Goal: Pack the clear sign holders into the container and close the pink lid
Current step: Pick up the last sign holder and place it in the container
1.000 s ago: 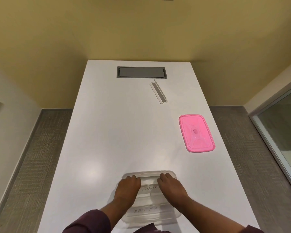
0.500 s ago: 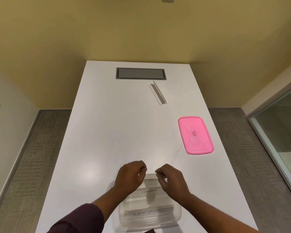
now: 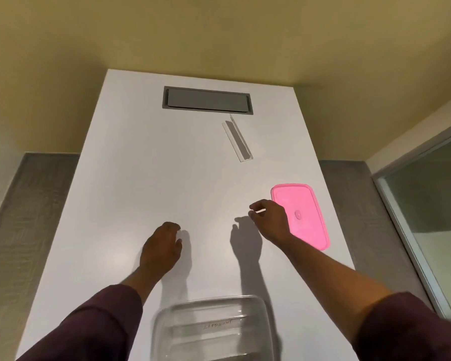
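Right hand (image 3: 270,221) was out over the white rectangular table (image 3: 141,178), fingers curled loosely, thumb and forefinger apart, holding nothing; it sat just left of the pink rectangular plastic lid (image 3: 307,217) and overlapped the lid's left edge in view. Contact with the lid: can't tell. Left hand (image 3: 162,247) was further left of the lid, palm down, fingers bent, empty, low over the table. Clear rectangular plastic container (image 3: 211,327) was nearer than the lid, at the near edge, uncovered, with clear sign holders inside, one labelled "ELEPHANT". One clear acrylic sign holder (image 3: 237,138) lay beyond the lid, well apart from both hands, near the grey recessed cable hatch (image 3: 207,100).
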{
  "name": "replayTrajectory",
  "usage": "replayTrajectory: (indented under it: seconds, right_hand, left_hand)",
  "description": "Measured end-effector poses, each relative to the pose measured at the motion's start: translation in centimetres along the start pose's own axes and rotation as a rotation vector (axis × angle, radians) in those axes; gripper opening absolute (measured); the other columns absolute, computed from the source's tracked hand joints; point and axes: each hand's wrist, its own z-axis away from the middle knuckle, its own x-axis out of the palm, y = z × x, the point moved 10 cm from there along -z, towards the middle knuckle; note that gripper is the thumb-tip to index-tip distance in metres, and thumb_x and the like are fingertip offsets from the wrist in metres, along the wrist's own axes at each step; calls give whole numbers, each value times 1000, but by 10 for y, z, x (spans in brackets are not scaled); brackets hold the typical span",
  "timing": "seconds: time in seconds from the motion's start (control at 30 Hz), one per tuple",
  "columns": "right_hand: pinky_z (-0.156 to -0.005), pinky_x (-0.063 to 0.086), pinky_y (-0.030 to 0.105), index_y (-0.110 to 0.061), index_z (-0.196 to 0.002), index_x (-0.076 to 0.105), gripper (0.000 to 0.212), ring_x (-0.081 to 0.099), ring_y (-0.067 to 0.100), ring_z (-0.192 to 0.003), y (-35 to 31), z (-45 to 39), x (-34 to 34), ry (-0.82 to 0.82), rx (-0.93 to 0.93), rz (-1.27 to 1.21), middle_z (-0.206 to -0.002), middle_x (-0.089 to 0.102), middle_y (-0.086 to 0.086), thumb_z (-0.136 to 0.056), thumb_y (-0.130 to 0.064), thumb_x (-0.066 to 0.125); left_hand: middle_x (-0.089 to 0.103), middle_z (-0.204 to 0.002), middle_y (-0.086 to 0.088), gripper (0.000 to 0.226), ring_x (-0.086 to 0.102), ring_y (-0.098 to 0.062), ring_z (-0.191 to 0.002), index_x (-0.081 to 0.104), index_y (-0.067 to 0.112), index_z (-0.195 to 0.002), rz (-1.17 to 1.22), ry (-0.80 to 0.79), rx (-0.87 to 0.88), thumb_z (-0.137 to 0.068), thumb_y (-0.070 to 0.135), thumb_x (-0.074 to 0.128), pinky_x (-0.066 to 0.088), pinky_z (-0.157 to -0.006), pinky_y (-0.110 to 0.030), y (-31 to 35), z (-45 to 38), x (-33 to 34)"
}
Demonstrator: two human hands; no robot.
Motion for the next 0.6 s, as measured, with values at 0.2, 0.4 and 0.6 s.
replayTrajectory:
  seconds: [0.2, 0.4, 0.6]
  right_hand:
    - [-95, 54, 43, -14, -105, 75, 22, 71, 21, -98, 2, -99, 2, 16, 101, -102, -107, 74, 0, -86, -24, 73]
    - [-95, 52, 39, -13, -122, 65, 47, 65, 23, -107, -8, -182, 8, 74, 100, -80, -117, 65, 4, -82, -32, 78]
    - [-100, 51, 40, -8, -138, 49, 71, 59, 31, -121, -19, -246, 0, 91, 148, 81, -139, 50, 14, -81, -42, 73]
  left_hand:
    - [13, -168, -3, 66, 14, -26, -155, 23, 13, -157, -180, -62, 65, -101, 41, 44, 22, -123, -43, -20, -43, 32]
    - [6, -169, 1, 68, 5, -23, -156, 13, 21, -159, -219, 28, 158, -100, 50, 29, 15, -124, -48, -29, -55, 44]
    - [7, -169, 5, 69, 5, -21, -156, 13, 25, -159, -194, 98, 196, -99, 48, 35, 15, -125, -47, -20, -49, 35]
